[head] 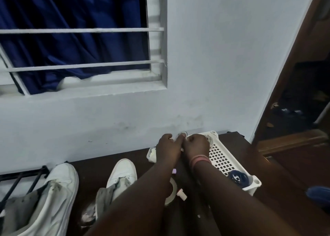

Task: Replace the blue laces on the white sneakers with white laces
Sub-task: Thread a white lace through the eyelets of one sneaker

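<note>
While both hands meet at the far end of the tray [232,166], I read this as the midpoint of the job. My left hand [167,146] and right hand [196,145] are curled around something pale and thin, probably white laces [183,135], held just above the tray's far rim; it is too blurred to be sure, and I cannot tell how firm the hold is. Two sneakers sit on the dark table [241,146] to the left: the left sneaker [59,187] near the edge and the right sneaker [123,173] beside my left forearm. Both look unlaced, tongues loose, with no blue visible in their eyelets. A dark blue coil, likely the blue laces [238,177], lies in the tray's near corner. So I judge removal finished on both shoes, and threading the white pair is all that remains, neither shoe started.
</note>
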